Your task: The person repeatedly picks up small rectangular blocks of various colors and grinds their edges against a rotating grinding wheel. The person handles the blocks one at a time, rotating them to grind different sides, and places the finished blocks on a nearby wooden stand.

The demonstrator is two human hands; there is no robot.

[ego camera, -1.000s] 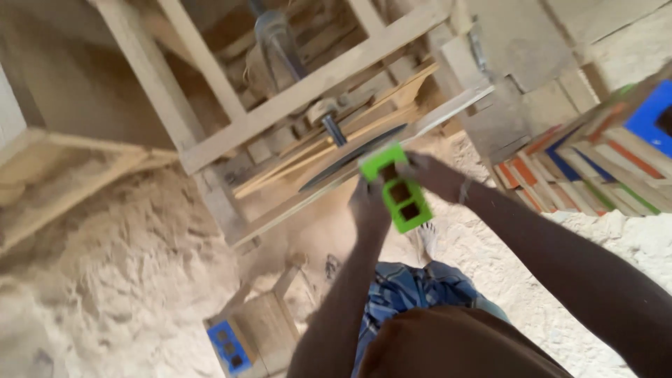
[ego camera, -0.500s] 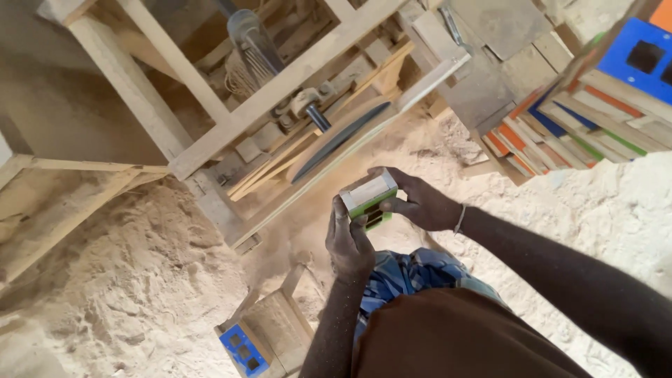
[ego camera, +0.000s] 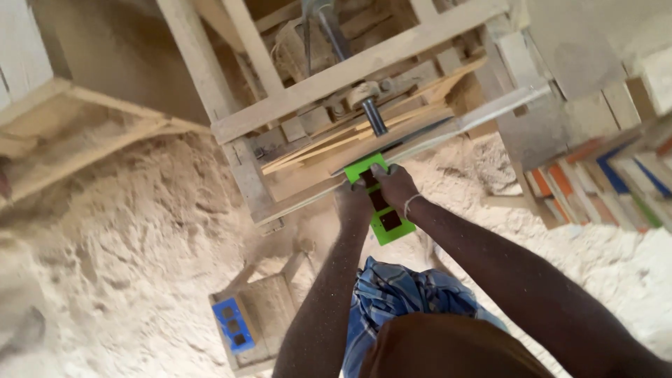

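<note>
A flat green painted wooden piece (ego camera: 381,210) with dark square holes is held in both hands against the edge of a wooden saw table (ego camera: 364,66). My left hand (ego camera: 352,203) grips its left side. My right hand (ego camera: 394,185), with a thin band at the wrist, covers its upper part. The far end of the green piece meets the saw blade (ego camera: 392,143) under a metal shaft (ego camera: 373,115). Thin wooden slats (ego camera: 329,150) lie on the table beside the blade.
Sawdust (ego camera: 126,252) covers the ground all around. A small wooden box with a blue holed piece (ego camera: 234,325) stands at the lower left. Stacked painted boards in orange, blue and green (ego camera: 609,182) lie at the right. A wooden bench (ego camera: 77,119) stands at the left.
The green piece was held up in the air and turned over in both hands; now it lies flat and pushed forward against the blade at the saw table.
</note>
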